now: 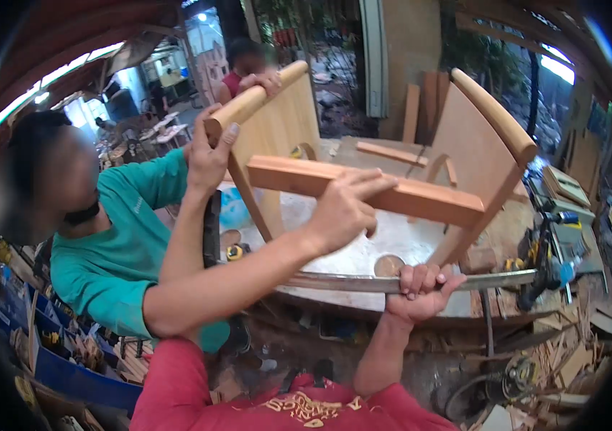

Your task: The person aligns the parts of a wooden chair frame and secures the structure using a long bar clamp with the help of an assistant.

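Left hand point(209, 156) holds the rail point(242, 105) in its fingers; right hand point(421, 296) squeezes the metal bar point(349, 283); this seems like steadying; moving needs firm fingers.

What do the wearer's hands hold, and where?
Right hand grips the metal bar, midway along its visible stretch; left hand touches the rounded rail at its end.

smooth wooden frame point(428, 202), shiny metal bar point(349, 282)

Looks like a woodworking shop; shows a wooden furniture frame point(428, 200) on a workbench point(352, 261); scattered offcuts point(575, 360); leaning boards point(411, 113).
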Motion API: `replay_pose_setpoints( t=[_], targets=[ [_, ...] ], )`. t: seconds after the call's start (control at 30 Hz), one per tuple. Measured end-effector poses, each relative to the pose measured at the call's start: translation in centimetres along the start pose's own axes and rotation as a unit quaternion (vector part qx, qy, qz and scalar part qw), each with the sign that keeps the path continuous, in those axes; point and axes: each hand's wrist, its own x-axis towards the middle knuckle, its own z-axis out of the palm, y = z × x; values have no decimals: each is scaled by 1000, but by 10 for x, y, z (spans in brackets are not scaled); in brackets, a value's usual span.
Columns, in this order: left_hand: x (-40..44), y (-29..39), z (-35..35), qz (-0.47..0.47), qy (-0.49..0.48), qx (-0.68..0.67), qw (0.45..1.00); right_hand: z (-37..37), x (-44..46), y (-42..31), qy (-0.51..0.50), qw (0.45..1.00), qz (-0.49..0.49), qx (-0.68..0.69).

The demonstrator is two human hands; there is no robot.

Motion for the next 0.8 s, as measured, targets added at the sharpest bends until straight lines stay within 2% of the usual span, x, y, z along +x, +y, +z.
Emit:
replay_pose_setpoints(
  t=[0.07, 0.1, 0.2, 0.47, 0.67, 0.7, 0.8],
  targets=[
    [-1, -2, 4, -9, 10, -14, 1000, -2, 7, 13, -19, 1000, 5, 20],
    [-2, -2, 6, -13, 17, -20, 1000, -7, 10, 19, -84, 995, 18, 42],
    [-6, -5, 9, -17, 35, -32, 999, -12, 10, 32, -42, 999, 2, 10],
    [-9, -17, -4, -42, -4, -51, 998, -27, 21, 42, -129, 991, -24, -7],
    [-11, -24, -10, -47, -42, -74, 995, -29, 29, 43, -132, 991, -34, -8],
    [-12, -24, -10, -53, -50, -80, 994, -28, 28, 43, -96, 995, -34, 21],
    [-9, -25, -17, -53, -79, -89, 991, -32, 29, 42, -94, 995, -21, 31]
  ],
)
